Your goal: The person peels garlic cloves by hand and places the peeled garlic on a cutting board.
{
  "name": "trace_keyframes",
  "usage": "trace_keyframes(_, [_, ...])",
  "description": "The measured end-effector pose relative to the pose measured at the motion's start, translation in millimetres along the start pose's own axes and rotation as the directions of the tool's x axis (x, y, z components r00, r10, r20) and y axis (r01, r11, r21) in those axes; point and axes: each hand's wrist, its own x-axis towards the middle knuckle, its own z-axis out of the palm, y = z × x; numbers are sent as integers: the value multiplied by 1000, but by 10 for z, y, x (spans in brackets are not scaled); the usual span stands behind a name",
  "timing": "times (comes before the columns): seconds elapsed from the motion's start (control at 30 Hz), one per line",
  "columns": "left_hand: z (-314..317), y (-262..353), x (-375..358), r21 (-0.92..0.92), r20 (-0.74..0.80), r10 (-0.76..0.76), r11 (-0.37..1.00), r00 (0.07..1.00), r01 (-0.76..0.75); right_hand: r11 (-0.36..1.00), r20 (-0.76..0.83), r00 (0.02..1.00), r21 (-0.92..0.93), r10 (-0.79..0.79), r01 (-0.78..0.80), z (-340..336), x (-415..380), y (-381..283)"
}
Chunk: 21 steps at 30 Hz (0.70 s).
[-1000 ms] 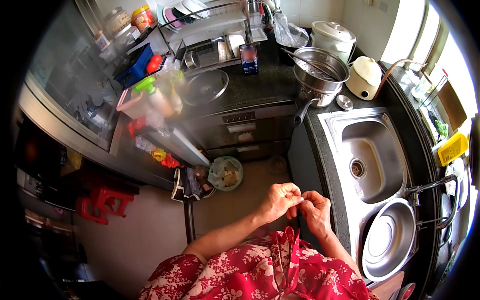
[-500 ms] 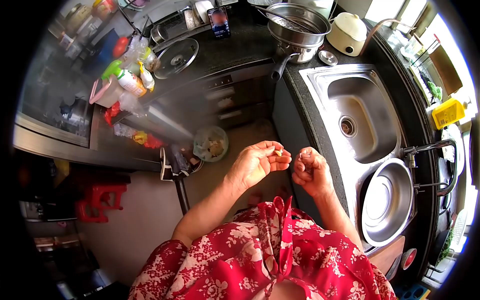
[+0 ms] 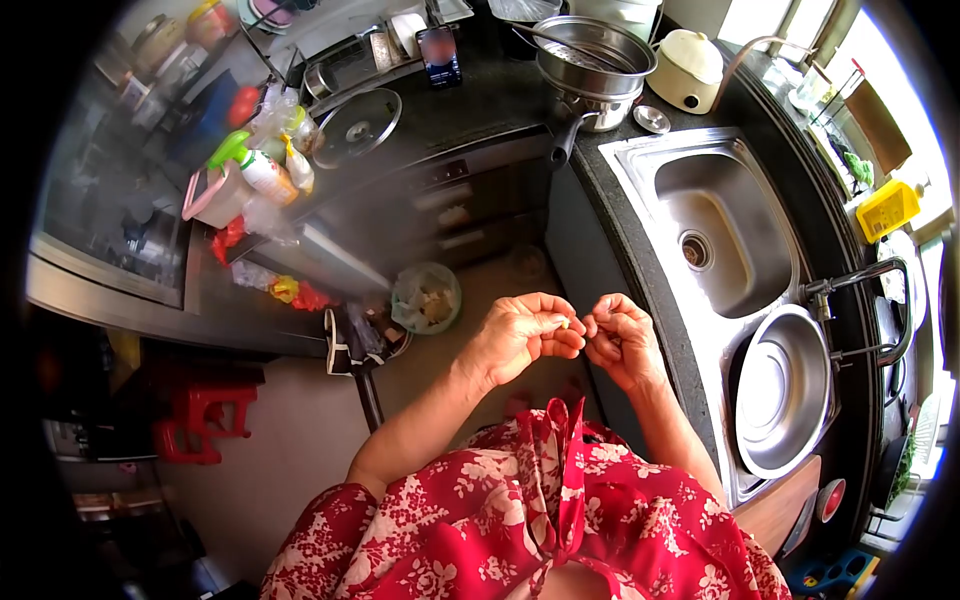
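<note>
My left hand (image 3: 512,338) pinches a small pale-yellow piece (image 3: 565,323), which looks like a garlic clove, between thumb and forefinger. Only a bit of it shows. My right hand (image 3: 628,342) is closed just to its right, thumb against curled fingers. Whatever lies in that pinch is too small to make out. The fingertips of both hands nearly meet over the floor, beside the counter edge. Below and left of the hands stands a lined waste bin (image 3: 426,300) with scraps in it.
At right is a steel sink (image 3: 725,225) with a metal basin (image 3: 783,390) under the faucet (image 3: 880,268). A pot with a steamer (image 3: 595,60) and a cream cooker (image 3: 690,70) stand behind. Bottles crowd the left counter; a red stool (image 3: 205,410) is lower left.
My right hand has moved up and left, its fingertips closer to the left hand. Less of the yellow piece shows between my left fingers. The view has shifted slightly.
</note>
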Motion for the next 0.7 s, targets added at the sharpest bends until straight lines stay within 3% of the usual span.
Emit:
trace_keyframes(0.07, [-16, -9, -57, 40, -29, 11, 999, 1000, -10, 1000, 8, 1000, -25, 8, -8, 45, -3, 45])
trace_keyframes(0.13, [-22, -19, -124, 84, -63, 33, 996, 997, -28, 987, 7, 1000, -161, -10, 11, 110, -3, 114])
trace_keyframes(0.2, [-8, -39, -181, 224, -122, 108, 971, 987, -79, 885, -36, 996, -463, -82, 56, 250, -37, 142])
trace_keyframes(0.27, [-32, -50, -232, 302, -123, 143, 948, 982, -100, 771, -5, 996, -634, -88, 65, 274, -17, 187])
trace_keyframes(0.37, [-3, -4, -346, 506, -123, 160, 859, 979, -77, 680, 64, 986, -717, -156, 154, 321, -2, 313])
trace_keyframes(0.43, [-33, 18, -392, 505, -137, 142, 861, 980, -54, 635, 108, 975, -744, -196, 210, 331, 11, 411])
trace_keyframes(0.47, [-55, 21, -411, 502, -150, 113, 865, 982, -23, 526, 135, 970, -821, -202, 223, 359, -31, 396])
trace_keyframes(0.57, [-134, -48, -459, 435, -158, 107, 900, 982, -29, 395, 153, 975, -896, -159, 205, 390, -71, 415])
trace_keyframes(0.7, [-149, -106, -495, 398, -202, 106, 917, 974, -17, 353, 154, 978, -915, -144, 196, 384, -79, 458])
